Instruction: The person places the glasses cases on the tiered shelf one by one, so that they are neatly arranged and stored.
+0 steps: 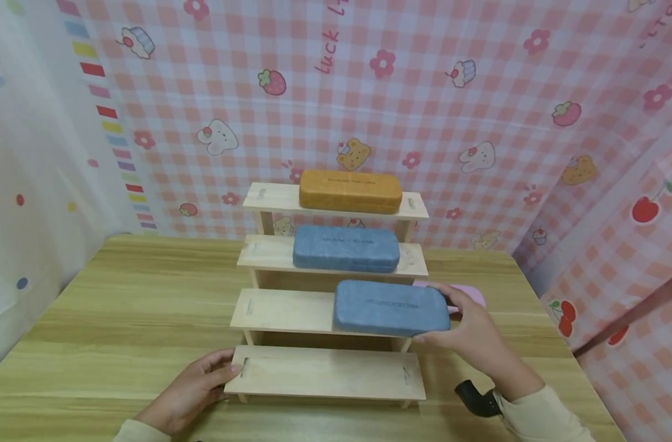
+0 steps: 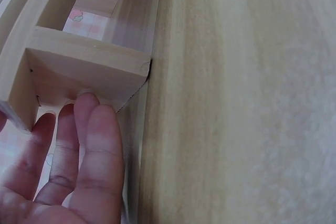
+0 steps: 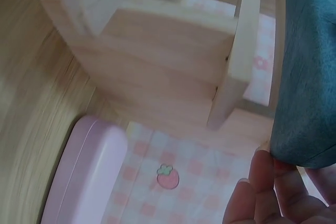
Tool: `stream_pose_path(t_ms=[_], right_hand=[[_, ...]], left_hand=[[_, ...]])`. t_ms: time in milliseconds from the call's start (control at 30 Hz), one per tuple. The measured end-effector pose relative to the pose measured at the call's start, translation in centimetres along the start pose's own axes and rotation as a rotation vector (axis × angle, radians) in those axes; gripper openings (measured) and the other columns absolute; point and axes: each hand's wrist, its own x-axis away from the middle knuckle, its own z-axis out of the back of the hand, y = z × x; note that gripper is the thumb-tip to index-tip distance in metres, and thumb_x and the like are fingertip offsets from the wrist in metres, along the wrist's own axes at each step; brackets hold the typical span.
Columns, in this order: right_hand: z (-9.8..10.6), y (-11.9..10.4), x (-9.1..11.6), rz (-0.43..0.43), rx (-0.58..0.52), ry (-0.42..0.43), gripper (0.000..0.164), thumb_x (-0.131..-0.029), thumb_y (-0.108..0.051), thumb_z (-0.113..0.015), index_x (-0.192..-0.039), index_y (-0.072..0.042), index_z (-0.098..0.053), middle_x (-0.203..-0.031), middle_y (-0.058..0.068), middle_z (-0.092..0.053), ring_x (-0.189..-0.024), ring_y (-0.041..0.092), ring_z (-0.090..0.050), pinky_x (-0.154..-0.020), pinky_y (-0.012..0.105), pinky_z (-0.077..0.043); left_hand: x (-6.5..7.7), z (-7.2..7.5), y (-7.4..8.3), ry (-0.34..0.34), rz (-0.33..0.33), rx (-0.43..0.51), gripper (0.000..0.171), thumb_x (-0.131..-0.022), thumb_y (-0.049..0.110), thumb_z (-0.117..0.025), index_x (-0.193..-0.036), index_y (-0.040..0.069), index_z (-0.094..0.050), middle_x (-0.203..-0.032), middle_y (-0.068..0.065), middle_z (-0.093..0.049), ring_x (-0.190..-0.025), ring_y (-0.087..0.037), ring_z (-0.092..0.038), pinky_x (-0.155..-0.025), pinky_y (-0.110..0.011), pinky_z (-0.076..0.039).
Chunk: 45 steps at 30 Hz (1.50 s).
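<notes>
Presently, the right hand (image 1: 474,328) is grasping the right end of a blue case (image 1: 391,307), which is at the second-lowest step (image 1: 292,310) of a wooden stand (image 1: 308,316) and juts past it on the right. The left hand (image 1: 195,387) pinches the left end of the lowest step (image 1: 325,371), its thumb on top. Another blue case (image 1: 346,248) and, higher, an orange case (image 1: 350,191) rest above; a pink case (image 3: 89,171) lies on the worktop (image 1: 164,294).
</notes>
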Motion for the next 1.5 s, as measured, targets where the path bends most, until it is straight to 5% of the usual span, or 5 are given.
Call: stream_pose_path(t_ms=[433,1067,1500], right_hand=[[-2.0,-1.5,-0.9,-0.031,-0.005,-0.025,0.087,-0.066,-0.026,-0.090,-0.139,-0.006,-0.047,-0.127,0.016,-0.055,-0.104,0.033,-0.054,-0.072,0.032,-0.051],[-4.4,-2.8,-2.1,-0.080,-0.017,-0.079,0.082,-0.067,-0.029,-0.090,-0.137,-0.014,-0.050,-0.125,0.012,-0.055,-0.100,0.029,-0.058,-0.072,0.034,-0.052],[-5.1,-3.4,-2.4,-0.094,-0.011,-0.081,0.086,-0.065,-0.026,-0.091,-0.138,-0.008,-0.049,-0.121,0.016,-0.057,-0.096,0.025,-0.060,-0.071,0.034,-0.054]], left_hand=[[0.2,0.0,0.1,0.004,-0.003,0.007,0.070,-0.099,0.024,-0.056,-0.144,-0.017,-0.021,-0.122,-0.010,-0.054,-0.101,-0.015,-0.058,-0.086,-0.033,-0.052],[0.3,-0.1,0.1,0.017,-0.001,0.007,0.070,-0.098,0.024,-0.057,-0.143,-0.016,-0.022,-0.123,-0.011,-0.053,-0.100,-0.015,-0.059,-0.085,-0.033,-0.052],[0.2,-0.1,0.1,0.021,0.000,0.007,0.070,-0.098,0.024,-0.058,-0.143,-0.016,-0.024,-0.121,-0.010,-0.054,-0.099,-0.015,-0.059,-0.084,-0.033,-0.053]])
